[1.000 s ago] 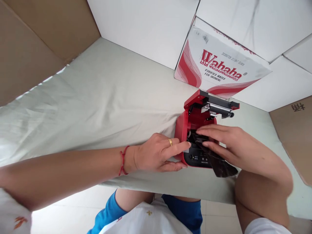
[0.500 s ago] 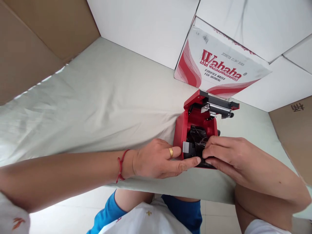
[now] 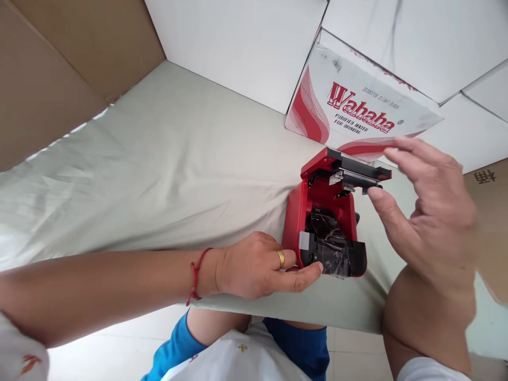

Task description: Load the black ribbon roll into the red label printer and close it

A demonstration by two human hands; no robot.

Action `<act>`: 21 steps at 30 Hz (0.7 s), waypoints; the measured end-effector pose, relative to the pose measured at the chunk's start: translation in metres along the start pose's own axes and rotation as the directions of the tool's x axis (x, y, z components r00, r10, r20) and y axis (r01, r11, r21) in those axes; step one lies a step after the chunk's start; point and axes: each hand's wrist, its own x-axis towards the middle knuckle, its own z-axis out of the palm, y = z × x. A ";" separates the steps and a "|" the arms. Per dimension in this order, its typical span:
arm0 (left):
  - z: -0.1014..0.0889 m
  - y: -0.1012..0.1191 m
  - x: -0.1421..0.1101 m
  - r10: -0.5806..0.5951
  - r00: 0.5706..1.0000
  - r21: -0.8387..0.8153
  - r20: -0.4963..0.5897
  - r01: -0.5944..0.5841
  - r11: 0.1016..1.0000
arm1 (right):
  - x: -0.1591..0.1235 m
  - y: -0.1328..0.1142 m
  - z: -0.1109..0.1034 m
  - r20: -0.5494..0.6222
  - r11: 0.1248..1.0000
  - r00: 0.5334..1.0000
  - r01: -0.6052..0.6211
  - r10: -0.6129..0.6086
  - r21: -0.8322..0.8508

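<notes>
The left hand [image 3: 257,270] holds the machine [image 3: 292,222] at near left, likely steadying it; the right hand [image 3: 436,211] is wide beside the lid [image 3: 349,164].

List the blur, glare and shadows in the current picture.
Head view: right hand looks softened, probably by motion; head view: lettering on the white and red box reads clearly; head view: small bright glints on the crinkled film in the red machine; head view: soft shadows along folds in the pale cloth.
</notes>
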 end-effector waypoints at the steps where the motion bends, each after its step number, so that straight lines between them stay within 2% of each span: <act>1: 0.001 0.000 0.000 -0.001 1.000 0.002 0.001 0.001 1.000 | 0.002 0.005 0.006 0.015 0.998 0.999 0.034 -0.033 -0.053; 3: 0.002 0.000 -0.002 -0.001 1.000 0.010 0.005 0.001 1.000 | 0.004 0.014 0.013 0.110 0.993 0.992 0.071 -0.060 -0.097; 5: 0.002 -0.001 -0.003 0.003 1.000 0.023 0.014 -0.003 1.000 | 0.003 0.020 0.011 0.214 0.990 0.975 0.086 -0.061 -0.107; 8: 0.003 -0.002 -0.004 0.009 0.999 0.037 0.032 -0.010 0.999 | -0.007 0.018 -0.006 0.300 0.983 0.947 0.149 -0.110 -0.110; 11: 0.001 -0.002 -0.003 0.013 1.000 0.024 0.023 -0.014 1.000 | -0.021 0.011 -0.023 0.374 0.959 0.895 0.279 -0.243 -0.044; 15: 0.000 -0.002 -0.001 0.014 1.000 0.018 -0.001 -0.014 1.000 | -0.031 0.005 -0.026 0.450 0.907 0.815 0.421 -0.365 -0.026; 21: 0.003 -0.002 -0.004 0.025 1.000 0.011 0.016 -0.025 1.000 | -0.016 -0.002 -0.020 0.461 0.873 0.775 0.488 -0.431 -0.004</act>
